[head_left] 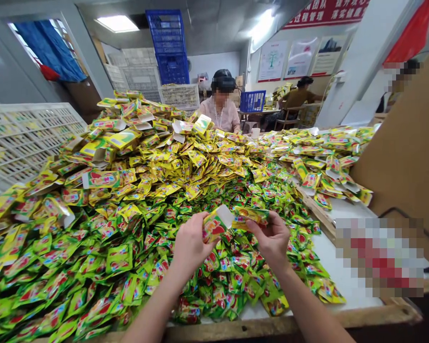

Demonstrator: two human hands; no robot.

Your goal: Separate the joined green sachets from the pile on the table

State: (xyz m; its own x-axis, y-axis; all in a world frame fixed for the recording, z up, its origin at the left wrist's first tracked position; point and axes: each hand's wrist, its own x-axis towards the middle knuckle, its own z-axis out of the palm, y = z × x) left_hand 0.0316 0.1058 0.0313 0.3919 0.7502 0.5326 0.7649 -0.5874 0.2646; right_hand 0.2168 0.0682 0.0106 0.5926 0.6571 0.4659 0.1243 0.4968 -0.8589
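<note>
My left hand is closed around a small yellow-green printed carton, its white end flap standing open toward the right. Pinched in my right hand is a yellow candy packet, held level with the carton's open end. The packet's left tip comes right up to the flap; whether it touches cannot be made out. Beneath both hands spreads a heap of green packets with red fruit pictures. Behind it rises a pile of yellow packets.
Yellow cartons with flaps open are piled at the left and back. A white crate stands at far left. More cartons lie right of a wooden strip. A cardboard sheet leans at right. A person sits opposite.
</note>
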